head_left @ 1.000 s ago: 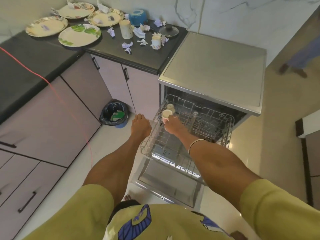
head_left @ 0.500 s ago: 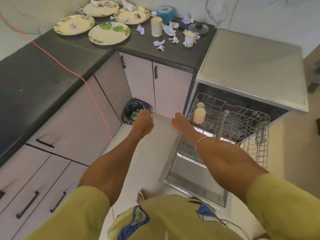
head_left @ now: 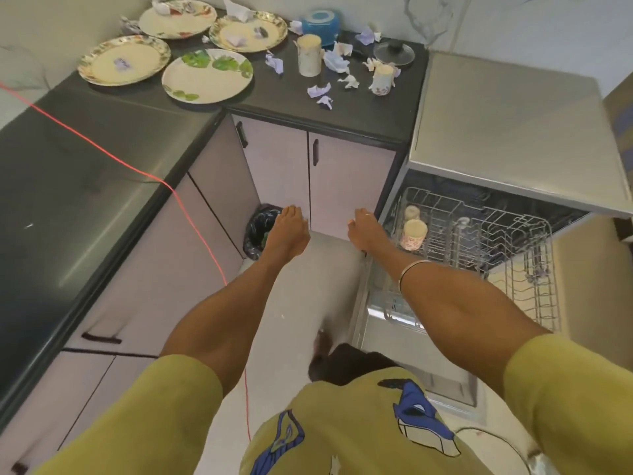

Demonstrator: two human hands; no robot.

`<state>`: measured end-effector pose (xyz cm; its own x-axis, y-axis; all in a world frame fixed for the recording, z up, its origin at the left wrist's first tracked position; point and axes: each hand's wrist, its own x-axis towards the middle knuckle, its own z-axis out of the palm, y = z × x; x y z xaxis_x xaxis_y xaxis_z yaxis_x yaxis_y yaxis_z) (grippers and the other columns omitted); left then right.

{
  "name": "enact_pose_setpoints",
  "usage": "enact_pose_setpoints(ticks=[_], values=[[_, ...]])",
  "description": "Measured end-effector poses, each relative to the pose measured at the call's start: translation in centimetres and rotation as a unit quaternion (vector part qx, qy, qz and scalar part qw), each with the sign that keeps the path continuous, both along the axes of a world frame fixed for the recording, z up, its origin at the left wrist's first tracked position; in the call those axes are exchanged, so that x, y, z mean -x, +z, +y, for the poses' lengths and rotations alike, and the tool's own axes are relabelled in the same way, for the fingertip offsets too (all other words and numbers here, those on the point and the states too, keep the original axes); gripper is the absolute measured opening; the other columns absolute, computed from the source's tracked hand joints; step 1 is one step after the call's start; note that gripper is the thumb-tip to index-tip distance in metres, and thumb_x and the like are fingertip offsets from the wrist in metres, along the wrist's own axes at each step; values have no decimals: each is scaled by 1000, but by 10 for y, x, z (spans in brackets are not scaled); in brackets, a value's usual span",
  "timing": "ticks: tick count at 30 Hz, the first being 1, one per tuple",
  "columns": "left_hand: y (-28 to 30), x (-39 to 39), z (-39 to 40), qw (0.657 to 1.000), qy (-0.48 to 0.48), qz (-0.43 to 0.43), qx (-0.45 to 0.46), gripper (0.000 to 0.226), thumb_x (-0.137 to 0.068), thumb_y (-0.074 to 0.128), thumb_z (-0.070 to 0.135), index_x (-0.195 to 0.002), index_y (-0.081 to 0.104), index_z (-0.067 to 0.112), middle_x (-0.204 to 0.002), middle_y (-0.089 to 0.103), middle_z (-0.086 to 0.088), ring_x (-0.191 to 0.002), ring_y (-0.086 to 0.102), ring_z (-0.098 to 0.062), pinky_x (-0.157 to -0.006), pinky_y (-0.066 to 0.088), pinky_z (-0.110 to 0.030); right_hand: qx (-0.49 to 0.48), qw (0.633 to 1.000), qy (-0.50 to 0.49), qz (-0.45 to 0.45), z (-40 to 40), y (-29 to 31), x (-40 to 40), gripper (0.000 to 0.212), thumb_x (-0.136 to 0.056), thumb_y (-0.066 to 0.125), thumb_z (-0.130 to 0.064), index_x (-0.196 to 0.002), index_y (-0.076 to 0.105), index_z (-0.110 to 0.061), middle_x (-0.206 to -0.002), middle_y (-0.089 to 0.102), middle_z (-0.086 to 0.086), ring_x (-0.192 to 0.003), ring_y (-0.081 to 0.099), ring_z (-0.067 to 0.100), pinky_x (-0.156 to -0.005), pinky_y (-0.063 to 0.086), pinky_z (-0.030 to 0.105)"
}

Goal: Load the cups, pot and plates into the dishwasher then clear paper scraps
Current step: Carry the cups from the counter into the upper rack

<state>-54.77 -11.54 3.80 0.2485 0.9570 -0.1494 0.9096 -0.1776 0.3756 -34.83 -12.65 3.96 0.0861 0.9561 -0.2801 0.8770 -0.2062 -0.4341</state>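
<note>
Two cups stand in the left corner of the pulled-out wire rack of the open dishwasher. My right hand hangs just left of the rack, fingers loosely curled, holding nothing. My left hand reaches forward above the floor, also empty. On the black counter lie several plates, a tall cup, a second cup stuffed with paper, a blue pot, a glass lid and crumpled paper scraps.
A bin with a black liner sits on the floor in the cabinet corner. A red cord runs across the left counter and down to the floor. The dishwasher door lies open at my right. Cabinet doors face me.
My right hand has let go of the cup in the rack and drawn back to the left. My view has swung left toward the counter; both hands now hang empty.
</note>
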Motion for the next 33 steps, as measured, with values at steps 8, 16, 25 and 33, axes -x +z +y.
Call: enact_pose_setpoints(ticks=[8, 16, 25, 33], values=[[15, -2, 129, 1000, -5, -21, -21, 45, -105, 28, 13, -142, 32, -11, -151, 32, -27, -142, 28, -37, -118, 18, -40, -78, 996, -31, -1, 125, 20, 0, 38, -99, 43, -10, -131, 45, 9, -133, 48, 25, -124, 46, 39, -101, 41, 39], [37, -26, 275, 997, 15, -72, -32, 49, -102, 31, 12, -146, 29, -9, -155, 27, -24, -147, 20, -37, -121, 16, -41, -164, 981, -103, 30, 263, 52, -29, 31, -90, 49, -1, -119, 57, 0, -116, 62, 21, -104, 61, 36, -86, 51, 37], [38, -52, 393, 993, -19, -98, -59, 53, -95, 36, 7, -146, 28, -8, -154, 28, -25, -146, 22, -37, -122, 18, -41, -193, 963, -182, 52, 364, 56, -68, 52, -86, 50, 2, -136, 51, -9, -130, 58, 16, -118, 55, 34, -97, 50, 43], [69, -71, 521, 966, 39, -120, -226, 31, -89, 49, 8, -115, 64, -2, -115, 66, -22, -109, 61, -37, -94, 51, -44, -139, 953, -264, 57, 457, 50, -96, 82, -81, 68, -11, -149, 23, -12, -142, 32, 20, -127, 41, 40, -100, 44, 47]])
